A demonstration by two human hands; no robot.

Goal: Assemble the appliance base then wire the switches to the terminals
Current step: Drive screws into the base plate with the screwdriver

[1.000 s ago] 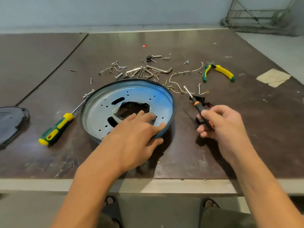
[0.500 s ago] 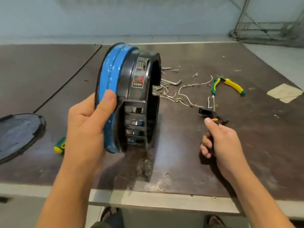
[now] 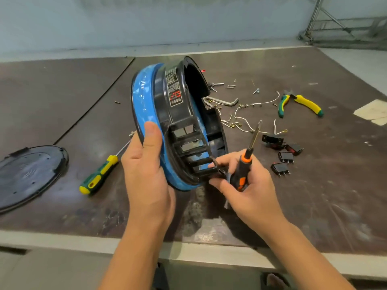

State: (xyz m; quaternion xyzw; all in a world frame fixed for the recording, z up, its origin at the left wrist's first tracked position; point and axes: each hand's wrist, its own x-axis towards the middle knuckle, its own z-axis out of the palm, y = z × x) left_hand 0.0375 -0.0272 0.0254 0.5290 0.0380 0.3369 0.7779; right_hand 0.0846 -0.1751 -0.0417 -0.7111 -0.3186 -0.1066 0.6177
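The round appliance base (image 3: 176,114), black plastic with a blue film-covered rim, is held on edge above the table. My left hand (image 3: 146,168) grips its blue rim, thumb on the front. My right hand (image 3: 245,185) holds an orange-and-black screwdriver (image 3: 249,151) while its fingertips touch the base's slotted switch panel at the lower edge. Several black rocker switches (image 3: 282,158) lie on the table to the right. White wires with ring terminals (image 3: 245,120) lie behind them.
A green-and-yellow screwdriver (image 3: 98,174) lies left of the base. A black round cover plate (image 3: 29,174) sits at the far left. Yellow-green pliers (image 3: 299,103), loose screws and a hex key (image 3: 226,101) are scattered at the back right. The table's front edge (image 3: 199,248) is near.
The base was lifted off the table and turned on edge, then tilted toward me. My right hand moved in with the screwdriver and now touches the base's switch panel.
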